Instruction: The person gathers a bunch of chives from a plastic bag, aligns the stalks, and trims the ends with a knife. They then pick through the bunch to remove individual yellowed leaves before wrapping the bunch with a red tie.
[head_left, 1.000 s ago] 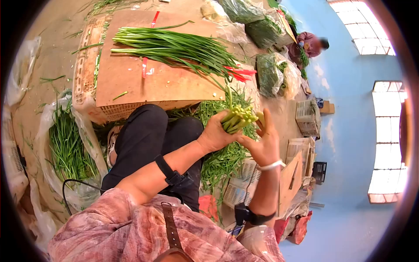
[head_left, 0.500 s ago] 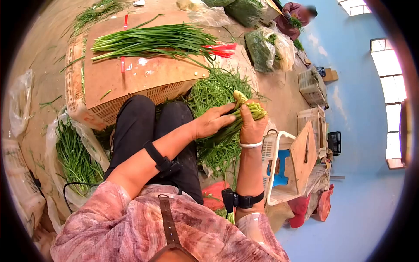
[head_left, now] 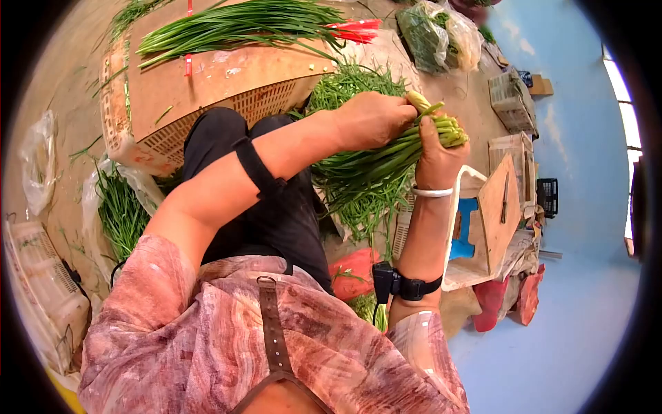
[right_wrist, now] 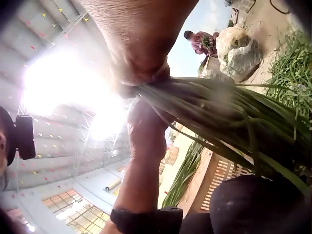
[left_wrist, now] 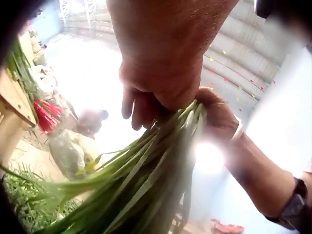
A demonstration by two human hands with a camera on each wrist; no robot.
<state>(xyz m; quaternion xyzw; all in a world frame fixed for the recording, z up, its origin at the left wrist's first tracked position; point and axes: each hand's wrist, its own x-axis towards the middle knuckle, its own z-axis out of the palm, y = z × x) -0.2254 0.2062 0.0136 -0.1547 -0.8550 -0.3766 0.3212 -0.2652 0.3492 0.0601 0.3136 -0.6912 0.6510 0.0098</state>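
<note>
A bunch of garlic chives [head_left: 376, 162] hangs over the person's knees, its pale cut ends [head_left: 452, 131] pointing right and its leaves trailing down to the left. The right hand [head_left: 441, 159], wearing a white bracelet, grips the bunch just below those ends, thumb on top. Beside it, the left hand [head_left: 376, 121] has curled fingers on a thicker pale stalk [head_left: 417, 102] that sticks up at the top of the bunch. In the left wrist view the leaves [left_wrist: 146, 180] fan downward from between both hands. Part of the left fingertips is hidden in the head view.
More garlic chives [head_left: 234, 27] lie on a board [head_left: 227, 83] over a crate, beside red ties [head_left: 355, 31]. Loose greens [head_left: 372, 214] are heaped on the floor. A bag of greens [head_left: 117, 214] stands at left, a white crate [head_left: 458, 228] at right. Another person [right_wrist: 204, 44] works farther off.
Both hands have moved up and right with the bunch. The right hand now grips it near the cut ends, where the left hand held it earlier. The left hand has shifted to the top stalk.
</note>
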